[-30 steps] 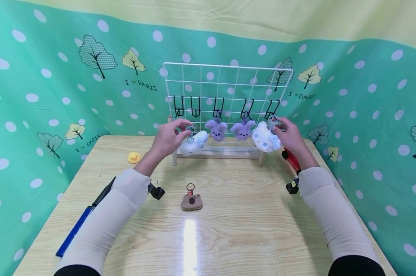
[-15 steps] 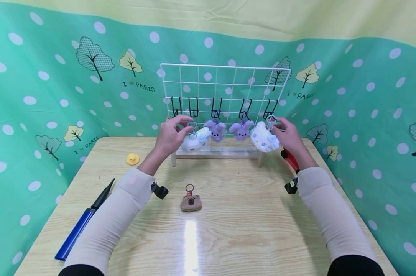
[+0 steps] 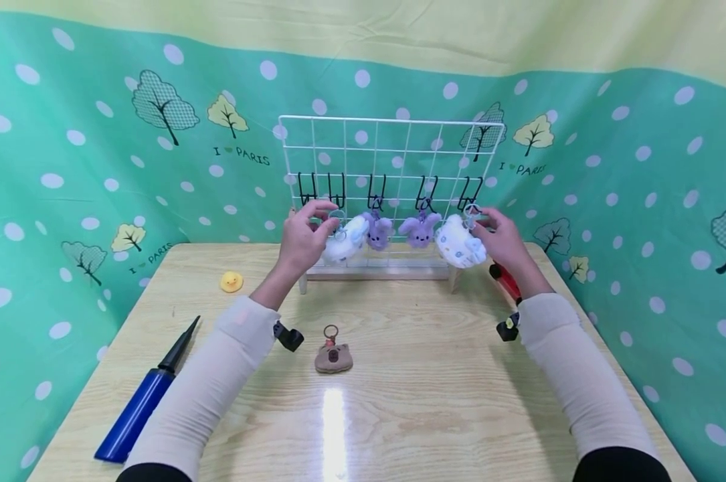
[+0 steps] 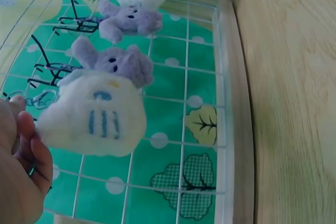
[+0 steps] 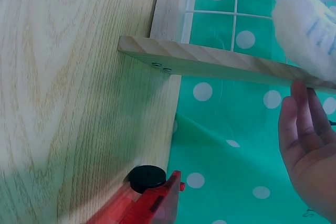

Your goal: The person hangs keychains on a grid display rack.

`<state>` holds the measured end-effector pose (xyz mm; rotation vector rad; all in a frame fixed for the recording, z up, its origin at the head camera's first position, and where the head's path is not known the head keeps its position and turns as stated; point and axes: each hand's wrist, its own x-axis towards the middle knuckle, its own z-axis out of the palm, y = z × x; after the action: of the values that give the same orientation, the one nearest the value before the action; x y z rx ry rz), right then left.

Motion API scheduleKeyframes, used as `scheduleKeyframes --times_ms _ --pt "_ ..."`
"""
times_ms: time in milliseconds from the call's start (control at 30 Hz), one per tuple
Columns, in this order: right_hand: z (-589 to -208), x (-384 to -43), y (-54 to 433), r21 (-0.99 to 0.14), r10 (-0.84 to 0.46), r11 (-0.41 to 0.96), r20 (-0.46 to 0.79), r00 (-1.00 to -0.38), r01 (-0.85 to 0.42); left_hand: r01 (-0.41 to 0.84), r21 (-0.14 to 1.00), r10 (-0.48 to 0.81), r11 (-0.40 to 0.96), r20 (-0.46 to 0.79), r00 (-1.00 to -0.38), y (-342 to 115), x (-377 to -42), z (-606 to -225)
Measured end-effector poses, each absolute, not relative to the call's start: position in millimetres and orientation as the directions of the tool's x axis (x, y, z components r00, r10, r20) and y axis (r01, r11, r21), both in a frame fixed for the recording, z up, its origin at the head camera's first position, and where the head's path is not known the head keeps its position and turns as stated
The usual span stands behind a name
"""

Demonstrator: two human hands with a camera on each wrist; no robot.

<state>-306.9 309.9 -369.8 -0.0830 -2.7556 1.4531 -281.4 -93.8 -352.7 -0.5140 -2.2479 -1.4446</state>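
My left hand (image 3: pixel 304 235) pinches the ring of a white plush keychain (image 3: pixel 346 242) with light blue details, in front of the left hooks. In the left wrist view that plush (image 4: pixel 97 114) overlaps a purple bunny keychain (image 4: pixel 118 64). Two purple bunny keychains hang from middle hooks, the right one (image 3: pixel 420 231) beside a second white plush keychain (image 3: pixel 460 242). My right hand (image 3: pixel 500 234) pinches that second plush's ring at the rightmost hook (image 3: pixel 470 192); whether the ring is over the hook cannot be told. Straight fingers (image 5: pixel 302 116) show in the right wrist view.
A white wire rack (image 3: pixel 393 121) on wooden feet stands at the table's back. A brown capybara keychain (image 3: pixel 333 358) lies mid-table. Around it are a yellow duck (image 3: pixel 231 281), a blue tool with a black pointed nozzle (image 3: pixel 136 413) at left, and a red object (image 3: pixel 507 282) by the right wrist.
My left hand has shifted slightly right with its white plush keychain, which now partly overlaps the left purple bunny. The right hand stays nearly still at the rightmost hook.
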Motion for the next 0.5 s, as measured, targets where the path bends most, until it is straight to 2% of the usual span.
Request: scheduleKeyframes --times_ms 200,500 --pt "-369.6 -306.4 308.2 -0.827 0.048 0.561 0.002 -0.999 0.026 0.511 0.823 0.062 0.251 0.513 -0.856 -92.4 -284.0 -353.8" --pt "-370.0 -307.2 308.6 -0.831 0.053 0.555 -0.002 -0.999 0.032 0.505 0.834 0.070 0.224 0.503 -0.862 -91.4 -283.8 -352.8"
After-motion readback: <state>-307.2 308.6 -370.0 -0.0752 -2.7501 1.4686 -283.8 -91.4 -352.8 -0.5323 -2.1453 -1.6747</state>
